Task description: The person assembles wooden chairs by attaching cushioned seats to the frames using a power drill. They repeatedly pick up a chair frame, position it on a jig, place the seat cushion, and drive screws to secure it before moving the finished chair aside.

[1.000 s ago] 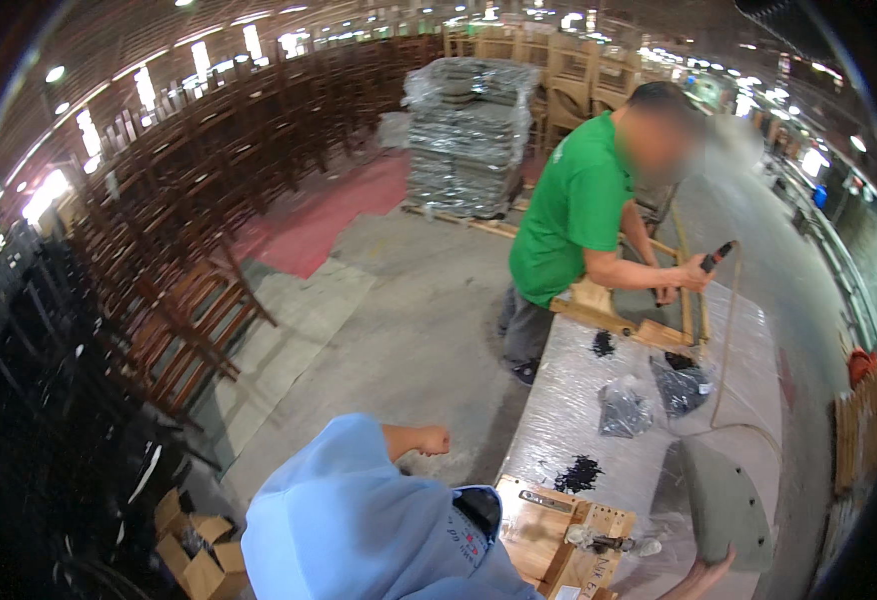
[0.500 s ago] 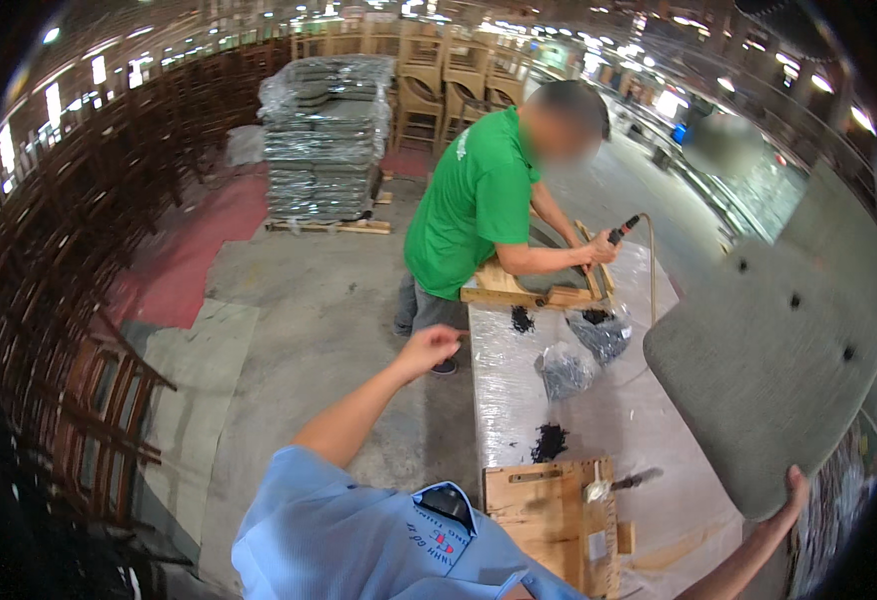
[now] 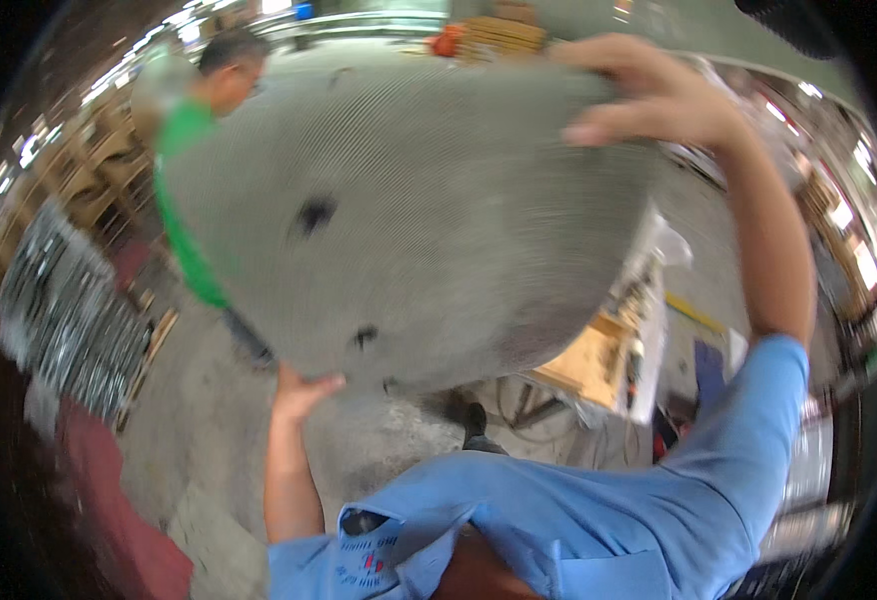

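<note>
A large grey fabric-covered panel [image 3: 439,220], with a rounded edge and dark spots on its face, is held up in front of me and fills the middle of the view. My right hand [image 3: 659,100] grips its upper right corner, thumb on the near face. At the lower left edge my left hand [image 3: 301,394] holds it with the thumb in front, the other fingers largely hidden. Motion blurs the panel, and it covers part of the co-worker in green [image 3: 187,190] and much of the table.
A wooden board [image 3: 589,362] lies on the worktable at the right, partly behind the panel. To the left stands a wrapped stack of grey pads [image 3: 74,310], near a red floor sheet [image 3: 119,500]. Stacked yellowish pieces [image 3: 502,38] are at the back.
The panel has swung from my far right to in front of me. My left hand, empty before, now holds its lower edge. My view has turned right, shifting the co-worker leftward.
</note>
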Motion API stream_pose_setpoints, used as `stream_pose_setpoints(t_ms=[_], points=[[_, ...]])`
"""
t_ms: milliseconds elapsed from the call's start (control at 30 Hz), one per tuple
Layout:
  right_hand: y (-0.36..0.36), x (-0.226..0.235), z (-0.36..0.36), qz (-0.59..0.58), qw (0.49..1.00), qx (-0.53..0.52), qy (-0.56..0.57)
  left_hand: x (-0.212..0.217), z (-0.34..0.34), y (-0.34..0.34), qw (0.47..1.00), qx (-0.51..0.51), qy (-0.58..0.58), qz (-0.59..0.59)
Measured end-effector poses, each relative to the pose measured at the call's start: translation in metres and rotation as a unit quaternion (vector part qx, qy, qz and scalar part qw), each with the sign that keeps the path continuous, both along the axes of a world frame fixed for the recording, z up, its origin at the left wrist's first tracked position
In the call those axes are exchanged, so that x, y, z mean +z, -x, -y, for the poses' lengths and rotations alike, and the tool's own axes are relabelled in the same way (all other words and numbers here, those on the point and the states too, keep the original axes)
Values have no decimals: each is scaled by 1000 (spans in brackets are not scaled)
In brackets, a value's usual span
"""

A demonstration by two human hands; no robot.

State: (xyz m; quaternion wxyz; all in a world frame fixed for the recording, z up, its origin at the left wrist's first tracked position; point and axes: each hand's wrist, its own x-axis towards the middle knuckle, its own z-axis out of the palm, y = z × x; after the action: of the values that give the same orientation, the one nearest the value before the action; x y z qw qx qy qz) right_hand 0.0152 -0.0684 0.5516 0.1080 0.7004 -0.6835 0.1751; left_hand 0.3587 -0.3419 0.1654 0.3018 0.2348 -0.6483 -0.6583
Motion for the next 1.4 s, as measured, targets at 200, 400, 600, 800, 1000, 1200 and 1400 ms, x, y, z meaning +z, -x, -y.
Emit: stream_pose_setpoints(t_ms=[200,400,600,800,1000,1200,1400], points=[[26,-118,132,51,947,78,-307,-121,-143,-7,907,-147,-395,-13],[73,-332,176,3,942,93,-322,-131,-237,2,848,-203,-488,32],[-27,-385,23,227,935,44,-268,-179,-297,8,939,-282,-175,87],[-99,-443,-231,299,921,-94,-233,-271,-377,56,877,-218,-415,105],[-74,-504,-261,114,935,-270,-201,-198,-369,185,819,-148,-551,58],[-23,-539,-255,76,936,-297,-175,-231,-350,257,879,-42,-467,87],[31,-558,-256,63,943,-303,-118,-211,-341,310,903,-47,-336,262]])
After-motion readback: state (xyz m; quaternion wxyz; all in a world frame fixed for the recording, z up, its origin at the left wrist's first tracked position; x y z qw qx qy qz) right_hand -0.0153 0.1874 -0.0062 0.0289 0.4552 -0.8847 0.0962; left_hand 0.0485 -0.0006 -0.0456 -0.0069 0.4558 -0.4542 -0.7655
